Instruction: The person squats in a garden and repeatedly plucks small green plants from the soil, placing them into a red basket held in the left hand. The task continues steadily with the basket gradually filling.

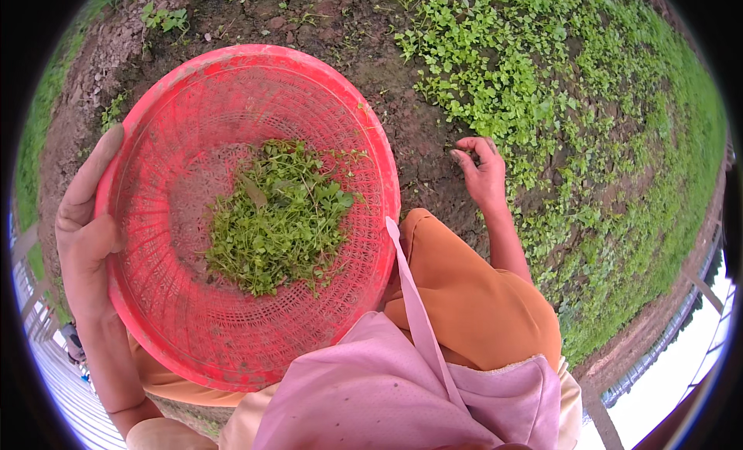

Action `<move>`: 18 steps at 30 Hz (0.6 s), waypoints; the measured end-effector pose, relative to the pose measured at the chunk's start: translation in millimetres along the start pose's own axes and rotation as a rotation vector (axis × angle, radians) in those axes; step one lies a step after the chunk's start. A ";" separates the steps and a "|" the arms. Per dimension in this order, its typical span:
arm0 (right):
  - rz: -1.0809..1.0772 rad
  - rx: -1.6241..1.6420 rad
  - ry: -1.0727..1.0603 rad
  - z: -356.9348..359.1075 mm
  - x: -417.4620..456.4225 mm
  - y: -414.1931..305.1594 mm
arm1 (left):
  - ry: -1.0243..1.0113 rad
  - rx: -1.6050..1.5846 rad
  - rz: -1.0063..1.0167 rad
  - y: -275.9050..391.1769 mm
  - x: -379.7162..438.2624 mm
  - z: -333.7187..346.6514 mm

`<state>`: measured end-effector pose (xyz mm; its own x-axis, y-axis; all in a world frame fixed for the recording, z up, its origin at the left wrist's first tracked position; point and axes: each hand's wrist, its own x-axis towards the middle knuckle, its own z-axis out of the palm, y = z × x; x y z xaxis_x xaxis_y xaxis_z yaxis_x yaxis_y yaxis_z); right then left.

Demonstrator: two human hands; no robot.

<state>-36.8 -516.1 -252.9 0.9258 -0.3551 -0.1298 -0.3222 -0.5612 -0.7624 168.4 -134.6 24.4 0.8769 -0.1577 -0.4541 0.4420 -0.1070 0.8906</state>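
My left hand [87,235] grips the rim of a round red plastic basket [145,218], its thumb over the edge and its fingers along the outside. The basket tilts towards me above my lap, its wall pierced with a fine lattice and smeared with mud. A loose heap of small green leafy plants [278,223] lies in it, with a brownish leaf among them. My right hand [484,168] is low over bare soil at the edge of the leafy bed, fingers curled and tips dirty. Whether anything is pinched between them I cannot tell.
A dense bed of low green plants [522,73] spreads to the right. Damp brown soil [400,102] with small sprouts runs beyond the basket. My orange-clad knee [476,287] and a pink apron [371,392] with a hanging strap [421,316] are close by.
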 end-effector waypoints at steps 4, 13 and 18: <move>-0.134 -0.253 0.023 11.7 0.8 -4.0 | -0.074 0.025 -0.011 -1.4 11.3 -3.0; 0.050 -0.150 0.234 23.8 39.4 -13.9 | -0.125 0.032 0.049 -5.1 8.9 4.1; -0.128 -0.344 0.232 32.1 49.1 5.0 | -0.190 0.038 0.051 -5.8 13.9 3.4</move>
<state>13.4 -512.3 -283.4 0.9061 -0.4033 0.1277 -0.2914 -0.8139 -0.5026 177.4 -139.4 12.8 0.8450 -0.3462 -0.4076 0.3870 -0.1303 0.9128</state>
